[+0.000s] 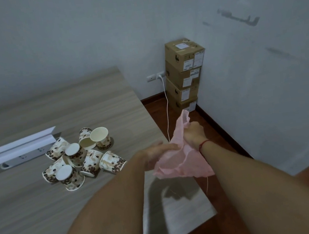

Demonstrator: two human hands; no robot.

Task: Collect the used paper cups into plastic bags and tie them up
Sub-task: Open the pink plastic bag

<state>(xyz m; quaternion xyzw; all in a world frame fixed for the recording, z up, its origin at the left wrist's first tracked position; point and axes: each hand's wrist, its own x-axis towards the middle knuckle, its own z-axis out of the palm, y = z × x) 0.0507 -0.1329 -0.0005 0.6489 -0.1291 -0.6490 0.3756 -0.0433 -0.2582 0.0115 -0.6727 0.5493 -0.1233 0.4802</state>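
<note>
Bag (183,163) held over counter (92,105) edge: right hand (192,133) fisted round its top, left hand (154,153) pinching its side; cups (77,159) heaped left.

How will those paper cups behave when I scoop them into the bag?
The paper cups likely weigh little and shift easily; several lie on their sides, so they may roll in curves. Their thin walls probably crush under a hard squeeze. The pink bag looks floppy.
</note>
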